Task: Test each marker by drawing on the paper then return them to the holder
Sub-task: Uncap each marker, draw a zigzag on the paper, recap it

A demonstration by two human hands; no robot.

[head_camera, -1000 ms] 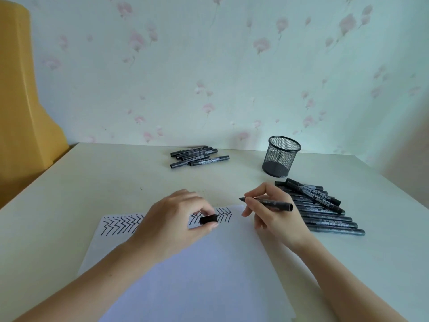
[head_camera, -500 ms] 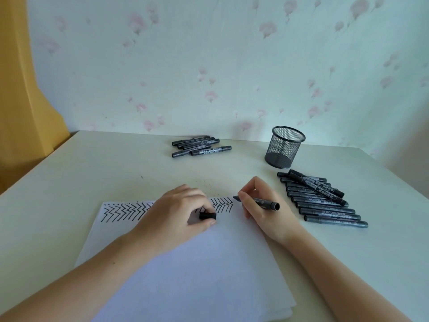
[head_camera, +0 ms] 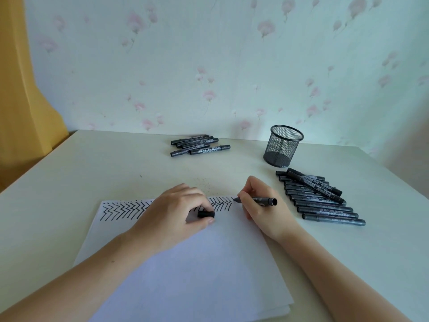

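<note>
A white sheet of paper (head_camera: 197, 259) lies in front of me with a row of black zigzag marks (head_camera: 123, 209) along its top edge. My right hand (head_camera: 262, 210) grips an uncapped black marker (head_camera: 260, 200), its tip at the paper's top right corner beside the last marks. My left hand (head_camera: 171, 219) rests on the paper and pinches the marker's black cap (head_camera: 206, 214) between thumb and fingers. The black mesh holder (head_camera: 283, 145) stands upright at the back right; I see nothing in it.
Several black markers (head_camera: 322, 201) lie in a row right of my right hand, two more across them. A smaller group of markers (head_camera: 199, 146) lies at the back centre. The wall runs behind the table (head_camera: 69, 182); a yellow curtain (head_camera: 21, 89) hangs left.
My right hand has lowered the marker so its tip now meets the paper's top edge. My left hand with the cap has stayed in place. The camera tilted slightly.
</note>
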